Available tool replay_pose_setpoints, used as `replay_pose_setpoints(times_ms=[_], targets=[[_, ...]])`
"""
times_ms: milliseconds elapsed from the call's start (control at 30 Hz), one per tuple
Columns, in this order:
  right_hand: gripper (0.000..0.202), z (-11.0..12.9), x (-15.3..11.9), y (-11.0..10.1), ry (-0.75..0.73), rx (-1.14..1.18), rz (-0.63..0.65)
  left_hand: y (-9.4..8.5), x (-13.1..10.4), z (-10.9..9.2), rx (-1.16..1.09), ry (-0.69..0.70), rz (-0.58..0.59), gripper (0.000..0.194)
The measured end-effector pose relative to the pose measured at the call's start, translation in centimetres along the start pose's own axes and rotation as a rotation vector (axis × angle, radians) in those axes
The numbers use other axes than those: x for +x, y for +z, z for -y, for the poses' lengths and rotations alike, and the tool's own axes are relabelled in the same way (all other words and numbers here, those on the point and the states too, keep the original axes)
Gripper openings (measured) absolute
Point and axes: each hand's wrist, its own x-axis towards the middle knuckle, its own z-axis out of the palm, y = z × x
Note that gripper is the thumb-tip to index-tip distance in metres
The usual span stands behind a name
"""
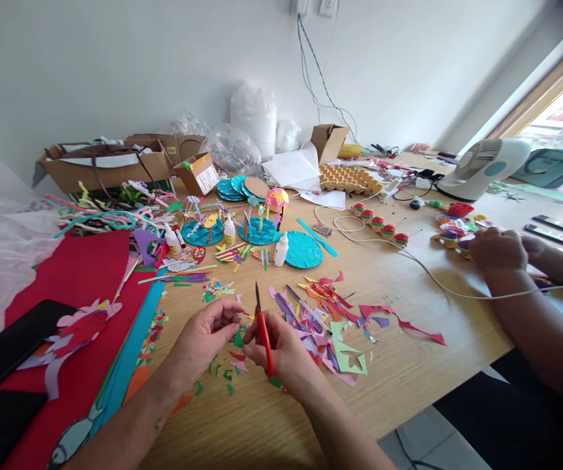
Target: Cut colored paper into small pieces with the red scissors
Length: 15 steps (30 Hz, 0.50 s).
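Observation:
My right hand (281,346) is closed around red-handled scissors (264,336), whose dark blades point up and away from me. Just to its left, my left hand (210,333) has its fingers curled in and the thumb against the index finger. Whatever is in that pinch, if anything, is too small to make out. A bit of green paper (239,337) shows between the two hands. Below them, small green clippings (227,374) are scattered on the wooden table (242,431). Right of the scissors lies a heap of coloured paper scraps (318,326) with a pen (309,310) on it.
Glue bottles (281,249) and blue painted discs (303,250) stand beyond my hands. Red paper sheets (80,274) cover the left side. At right, a co-worker's hand (499,251) is beside egg-carton pieces. A white cable (438,282) crosses the table near a fan (481,170).

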Motion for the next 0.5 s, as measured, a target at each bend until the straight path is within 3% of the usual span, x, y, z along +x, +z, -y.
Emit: replay_pose_setpoints(times_ms=[167,267,400,500], targets=[[0.029,-0.4,0.7,1.0,-0.057,0.102,-0.119,0.1,-0.7,-0.2,-0.052,-0.017,-0.054,0.026],[0.024,-0.5,0.9,1.2,-0.097,0.095,-0.167,0.0,-1.3,-0.2,-0.012,-0.028,-0.038,0.020],[0.026,-0.5,0.9,1.5,-0.131,0.094,-0.154,0.1,-1.6,0.6,0.038,-0.018,0.034,0.013],[0.025,0.0,0.2,1.3,-0.132,-0.061,-0.097,-0.5,-1.6,0.9,0.084,-0.008,0.033,0.013]])
